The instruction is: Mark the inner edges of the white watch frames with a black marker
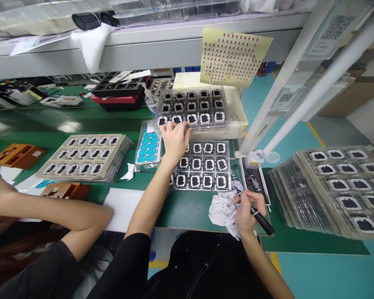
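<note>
My left hand (pixel 175 139) reaches forward with its fingers curled over the near edge of a clear plastic tray (pixel 198 107). Rows of white-framed black parts sit in that tray, which rests tilted on a pale foam block (pixel 238 120). What lies under the fingertips is partly hidden. Closer to me, a second clear tray (pixel 202 166) with similar parts lies flat on the green bench, partly covered by my left forearm. My right hand (pixel 249 209) is closed around a black marker pen (pixel 263 222), its tip pointing up-left above a crumpled white cloth (pixel 222 209).
A tall stack of trays (pixel 324 191) stands at right, another stack (pixel 84 158) at left. Blue pads (pixel 148 147), a bottle (pixel 150 99) and a narrow box (pixel 257 180) are nearby. A co-worker's arm (pixel 65 209) is at left. A shelf (pixel 149 45) crosses above; a post (pixel 277 83) rises right.
</note>
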`<action>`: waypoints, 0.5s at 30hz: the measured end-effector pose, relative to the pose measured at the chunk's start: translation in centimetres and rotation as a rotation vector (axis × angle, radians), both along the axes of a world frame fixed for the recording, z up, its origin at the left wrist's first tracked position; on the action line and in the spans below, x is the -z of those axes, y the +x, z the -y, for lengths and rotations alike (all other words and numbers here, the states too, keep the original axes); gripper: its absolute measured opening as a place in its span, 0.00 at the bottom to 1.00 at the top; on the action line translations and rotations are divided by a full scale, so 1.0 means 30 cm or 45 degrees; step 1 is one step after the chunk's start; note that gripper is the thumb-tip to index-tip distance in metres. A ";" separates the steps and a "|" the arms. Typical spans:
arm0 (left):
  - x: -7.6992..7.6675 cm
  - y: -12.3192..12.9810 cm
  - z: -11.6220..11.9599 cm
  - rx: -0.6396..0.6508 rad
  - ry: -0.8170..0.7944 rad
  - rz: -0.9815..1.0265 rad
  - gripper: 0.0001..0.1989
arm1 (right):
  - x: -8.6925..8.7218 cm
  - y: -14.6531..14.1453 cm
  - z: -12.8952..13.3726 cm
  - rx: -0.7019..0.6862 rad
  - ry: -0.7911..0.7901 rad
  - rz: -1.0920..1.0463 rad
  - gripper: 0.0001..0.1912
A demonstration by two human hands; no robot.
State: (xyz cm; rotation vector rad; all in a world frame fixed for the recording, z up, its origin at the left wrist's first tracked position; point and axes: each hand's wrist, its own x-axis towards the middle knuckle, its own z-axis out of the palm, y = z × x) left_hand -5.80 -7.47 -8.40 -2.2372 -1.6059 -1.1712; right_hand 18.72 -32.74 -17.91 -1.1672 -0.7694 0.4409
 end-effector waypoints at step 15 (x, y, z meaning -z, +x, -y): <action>-0.016 -0.020 0.048 0.047 -0.048 -0.087 0.24 | -0.017 -0.004 -0.001 0.011 -0.046 0.016 0.13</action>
